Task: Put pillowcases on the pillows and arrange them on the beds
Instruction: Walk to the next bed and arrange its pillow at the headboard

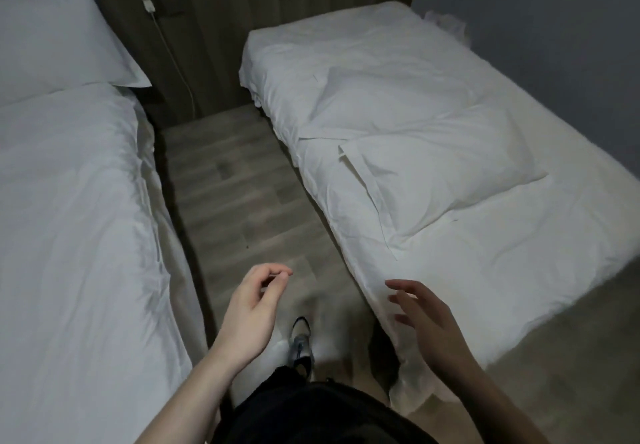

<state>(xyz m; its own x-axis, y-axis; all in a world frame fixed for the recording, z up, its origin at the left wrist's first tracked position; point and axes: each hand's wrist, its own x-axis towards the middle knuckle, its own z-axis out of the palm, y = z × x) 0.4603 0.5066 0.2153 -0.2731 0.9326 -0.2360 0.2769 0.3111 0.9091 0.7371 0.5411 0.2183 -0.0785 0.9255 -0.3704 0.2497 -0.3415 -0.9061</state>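
I'm standing in the aisle between two beds. My left grip (254,308) hangs over the floor (235,180) at 6 o'clock, fingers loosely curled, holding nothing. My right grip (427,319) hovers at 5 o'clock by the near corner of the right bed (519,235), fingers spread, also holding nothing. A cased pillow (440,170) lies askew mid-bed at 2 o'clock, well apart from both grips. Another pillow (55,41) sits at the head of the left bed (69,235), at 10 o'clock.
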